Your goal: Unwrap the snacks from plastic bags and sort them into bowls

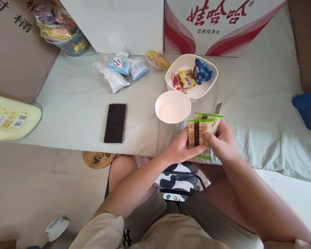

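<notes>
My left hand (177, 150) and my right hand (223, 143) are both closed on a small snack packet (200, 133) with green edges and a dark stripe, held over the near edge of the cloth-covered surface (75, 103). A second similar packet sits just behind it in my right hand. Just beyond the packets stands an empty white round bowl (172, 107). Behind that, a white square bowl (209, 84) holds several wrapped snacks in red, yellow and blue.
A black phone (115, 122) lies left of the bowls. Clear and blue snack bags (121, 69) and a yellow packet (157, 59) lie near the back. A red-and-white carton (217, 24), cardboard boxes, a blue box (307, 107) and a panda coaster (98, 159) surround the surface.
</notes>
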### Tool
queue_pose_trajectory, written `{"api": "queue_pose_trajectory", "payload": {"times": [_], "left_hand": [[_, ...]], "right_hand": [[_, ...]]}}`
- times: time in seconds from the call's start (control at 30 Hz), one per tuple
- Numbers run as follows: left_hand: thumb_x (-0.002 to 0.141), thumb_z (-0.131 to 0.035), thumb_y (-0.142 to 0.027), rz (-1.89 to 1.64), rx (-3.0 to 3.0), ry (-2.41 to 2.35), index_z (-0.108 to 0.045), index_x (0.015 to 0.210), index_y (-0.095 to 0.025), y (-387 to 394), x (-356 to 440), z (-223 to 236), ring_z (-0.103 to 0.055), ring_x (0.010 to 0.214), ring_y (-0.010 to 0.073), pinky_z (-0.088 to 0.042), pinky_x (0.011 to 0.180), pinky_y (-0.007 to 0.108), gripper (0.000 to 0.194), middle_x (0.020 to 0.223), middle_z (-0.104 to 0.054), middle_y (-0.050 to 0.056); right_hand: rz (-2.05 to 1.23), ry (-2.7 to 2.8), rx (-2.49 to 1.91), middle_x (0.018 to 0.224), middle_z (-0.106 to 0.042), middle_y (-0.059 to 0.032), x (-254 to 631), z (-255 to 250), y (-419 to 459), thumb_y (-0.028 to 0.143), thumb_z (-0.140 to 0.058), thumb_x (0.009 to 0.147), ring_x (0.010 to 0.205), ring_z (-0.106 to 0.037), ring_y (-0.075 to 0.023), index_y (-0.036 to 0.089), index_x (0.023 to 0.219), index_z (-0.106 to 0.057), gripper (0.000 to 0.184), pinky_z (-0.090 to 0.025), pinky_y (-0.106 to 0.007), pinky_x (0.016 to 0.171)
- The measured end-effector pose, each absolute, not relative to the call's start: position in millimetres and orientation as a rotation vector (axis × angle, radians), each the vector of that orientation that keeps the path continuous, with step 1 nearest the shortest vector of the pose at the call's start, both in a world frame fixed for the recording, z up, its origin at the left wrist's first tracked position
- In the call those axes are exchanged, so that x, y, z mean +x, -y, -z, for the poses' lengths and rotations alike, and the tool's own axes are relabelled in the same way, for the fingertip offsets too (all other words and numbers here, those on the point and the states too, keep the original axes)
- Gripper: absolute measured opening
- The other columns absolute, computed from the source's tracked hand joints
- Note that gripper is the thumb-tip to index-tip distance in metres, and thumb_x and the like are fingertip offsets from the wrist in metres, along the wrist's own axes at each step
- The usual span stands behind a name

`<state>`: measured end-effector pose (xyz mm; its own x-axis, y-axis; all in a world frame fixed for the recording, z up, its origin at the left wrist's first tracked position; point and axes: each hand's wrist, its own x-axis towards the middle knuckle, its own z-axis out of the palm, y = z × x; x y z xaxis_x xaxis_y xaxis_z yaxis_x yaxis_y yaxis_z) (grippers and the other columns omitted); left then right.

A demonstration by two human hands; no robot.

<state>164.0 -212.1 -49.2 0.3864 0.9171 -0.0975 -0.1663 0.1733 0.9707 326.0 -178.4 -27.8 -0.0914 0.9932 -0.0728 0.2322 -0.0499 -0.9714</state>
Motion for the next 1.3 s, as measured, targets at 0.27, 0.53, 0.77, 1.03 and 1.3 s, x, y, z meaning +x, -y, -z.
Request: {"api": "queue_pose_trajectory", "payload": {"times": [0.27, 0.53, 0.77, 1.03, 1.3], "left_hand": [[0.079, -0.074, -0.050, -0.924, 0.990, -0.810, -0.043, 0.138, -0.026, 219, 156, 48, -0.066, 0.106, 0.0268, -0.052, 0.096, 0.044, 0.071, 0.124, -0.062, 0.012], [0.074, -0.078, -0.048, -0.987, 1.198, -1.174, -0.063, 0.103, -0.021, 231, 130, 26, -0.070, 0.101, 0.0287, -0.054, 0.093, 0.045, 0.043, 0.105, -0.073, 0.009], [0.070, -0.077, -0.045, -1.028, 1.730, -1.549, -0.062, 0.112, -0.018, 129, 101, -44, -0.069, 0.101, 0.0272, -0.055, 0.093, 0.042, 0.051, 0.111, -0.072, 0.009], [0.077, -0.065, -0.051, -0.374, 1.948, -1.668, -0.063, 0.118, -0.013, 15, 110, -60, -0.066, 0.104, 0.0272, -0.052, 0.094, 0.043, 0.056, 0.118, -0.068, 0.014], [0.074, -0.066, -0.034, 0.246, 2.319, -1.990, -0.057, 0.133, -0.017, -37, 83, -39, -0.053, 0.129, 0.0346, -0.039, 0.109, 0.048, 0.062, 0.141, -0.056, 0.017]], "right_hand": [[-1.185, 1.155, -1.210, 0.098, -0.068, -0.0034, 319, 32, 160, 0.055, -0.066, 0.075, 0.087, -0.068, -0.0232, 0.026, 0.104, -0.056, 0.041, -0.055, -0.039, 0.077], [-1.581, 1.273, -0.820, 0.080, -0.058, 0.0004, 308, 12, 166, 0.066, -0.064, 0.073, 0.062, -0.050, -0.0124, 0.021, 0.091, -0.057, 0.049, -0.044, -0.027, 0.059], [-1.586, 1.019, -0.922, 0.070, -0.047, 0.0047, 321, 21, 143, 0.053, -0.051, 0.081, 0.053, -0.035, -0.0091, 0.022, 0.084, -0.052, 0.031, -0.028, -0.025, 0.051], [-1.581, 1.029, -0.930, 0.066, -0.045, 0.0048, 327, 16, 145, 0.047, -0.050, 0.085, 0.056, -0.036, -0.0106, 0.022, 0.079, -0.051, 0.026, -0.028, -0.025, 0.054], [-1.560, 1.130, -0.976, 0.070, -0.048, 0.0041, 327, 6, 142, 0.043, -0.048, 0.084, 0.064, -0.042, -0.0121, 0.022, 0.077, -0.049, 0.023, -0.033, -0.026, 0.062]]}}
